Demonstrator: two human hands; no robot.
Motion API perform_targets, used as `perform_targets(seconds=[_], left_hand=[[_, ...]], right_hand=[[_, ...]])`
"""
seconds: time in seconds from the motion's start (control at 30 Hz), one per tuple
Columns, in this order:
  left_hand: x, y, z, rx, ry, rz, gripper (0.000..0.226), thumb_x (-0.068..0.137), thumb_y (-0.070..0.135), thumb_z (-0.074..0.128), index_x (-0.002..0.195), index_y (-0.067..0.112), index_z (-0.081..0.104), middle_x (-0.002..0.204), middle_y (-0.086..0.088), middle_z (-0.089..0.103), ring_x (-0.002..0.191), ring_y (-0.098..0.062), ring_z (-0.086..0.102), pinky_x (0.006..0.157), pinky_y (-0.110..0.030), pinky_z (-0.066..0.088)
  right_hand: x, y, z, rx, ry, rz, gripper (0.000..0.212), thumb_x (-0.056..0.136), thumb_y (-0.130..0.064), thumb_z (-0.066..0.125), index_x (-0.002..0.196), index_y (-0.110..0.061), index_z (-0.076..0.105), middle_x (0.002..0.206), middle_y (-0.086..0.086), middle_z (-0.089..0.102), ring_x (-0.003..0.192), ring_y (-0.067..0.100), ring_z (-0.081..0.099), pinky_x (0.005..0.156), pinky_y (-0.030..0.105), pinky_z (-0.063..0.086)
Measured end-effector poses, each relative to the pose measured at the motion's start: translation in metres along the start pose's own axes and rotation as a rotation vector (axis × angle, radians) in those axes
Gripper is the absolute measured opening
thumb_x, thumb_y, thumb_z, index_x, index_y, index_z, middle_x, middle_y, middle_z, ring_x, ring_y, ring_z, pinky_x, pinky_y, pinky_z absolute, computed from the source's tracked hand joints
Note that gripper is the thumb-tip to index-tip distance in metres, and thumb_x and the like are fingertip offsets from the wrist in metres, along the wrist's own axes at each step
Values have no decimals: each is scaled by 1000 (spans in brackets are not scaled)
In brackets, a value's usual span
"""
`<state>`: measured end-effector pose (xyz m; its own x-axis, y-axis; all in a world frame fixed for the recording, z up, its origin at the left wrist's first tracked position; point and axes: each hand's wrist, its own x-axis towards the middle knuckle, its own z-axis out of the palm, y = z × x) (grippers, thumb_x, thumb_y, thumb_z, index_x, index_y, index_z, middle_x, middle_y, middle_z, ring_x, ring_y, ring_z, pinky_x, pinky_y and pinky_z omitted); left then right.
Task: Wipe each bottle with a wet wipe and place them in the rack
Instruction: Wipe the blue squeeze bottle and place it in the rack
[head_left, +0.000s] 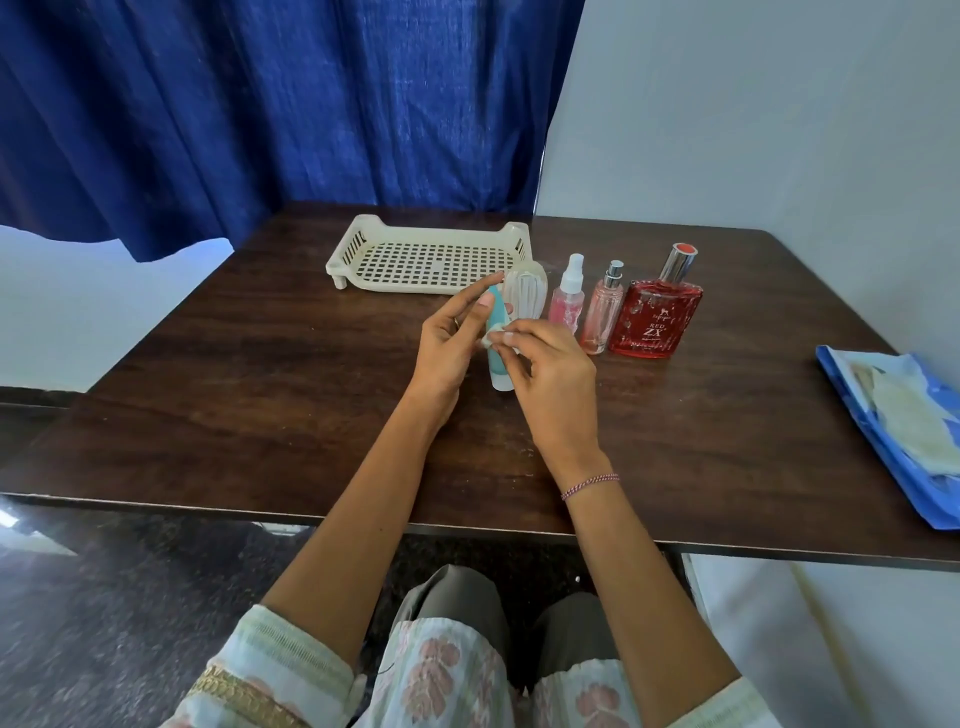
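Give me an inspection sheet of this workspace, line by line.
Surface: dark wooden table.
Job's things: cream rack at the far side, nothing in it. The white ribbed bottle, pink spray bottle, slim pink bottle and red bottle stand in a row by the rack's right end. The teal bottle is in hand with the wipe against it. The blue wipe pack lies at the table's right edge.
Clutter: nothing seen.
Hands: left hand holds the teal bottle; right hand pinches the wipe on it.
Cables: nothing seen.
Surroundings: blue curtain behind, pale wall to the right.
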<state>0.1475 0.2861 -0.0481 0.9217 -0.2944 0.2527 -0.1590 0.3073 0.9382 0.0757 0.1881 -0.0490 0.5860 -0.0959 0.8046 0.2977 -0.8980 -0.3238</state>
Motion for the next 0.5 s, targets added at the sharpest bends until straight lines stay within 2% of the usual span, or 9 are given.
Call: perform_targets(seconds=[0.1, 0.2, 0.33, 0.4, 0.5], left_hand=[[1, -2, -1, 2, 8, 1, 31, 97, 18, 50, 126, 16, 58, 130, -5, 59, 122, -19, 55, 96, -31, 50], [1, -1, -1, 1, 6, -12, 32, 97, 18, 51, 128, 14, 57, 128, -7, 61, 118, -22, 58, 97, -37, 50], [0, 2, 0, -33, -46, -53, 33, 95, 14, 53, 127, 20, 56, 119, -3, 65, 106, -13, 63, 88, -30, 54], [0, 2, 0, -40, -59, -58, 34, 93, 13, 54, 126, 21, 56, 115, -1, 66, 104, -12, 64, 88, -31, 54], [1, 2, -1, -52, -42, -66, 34, 93, 13, 56, 126, 20, 57, 119, -9, 64, 104, -14, 63, 89, -31, 54]], right_hand=[[2, 0, 3, -4, 5, 12, 16, 81, -12, 70, 97, -7, 72, 97, 6, 70, 92, 17, 64, 84, 24, 50], [2, -1, 3, 16, -4, 37, 17, 82, -11, 70, 98, -6, 72, 98, 7, 69, 93, 16, 64, 86, 22, 49], [2, -1, 1, 33, -5, 64, 18, 80, -9, 71, 98, -5, 72, 99, 8, 69, 93, 15, 64, 87, 23, 50], [2, -2, 1, 31, -8, 70, 18, 79, -9, 71, 97, -5, 72, 98, 7, 69, 92, 15, 64, 87, 20, 47], [0, -1, 1, 19, -27, 68, 17, 81, -13, 71, 96, -8, 72, 97, 4, 69, 89, 13, 65, 80, 18, 48]])
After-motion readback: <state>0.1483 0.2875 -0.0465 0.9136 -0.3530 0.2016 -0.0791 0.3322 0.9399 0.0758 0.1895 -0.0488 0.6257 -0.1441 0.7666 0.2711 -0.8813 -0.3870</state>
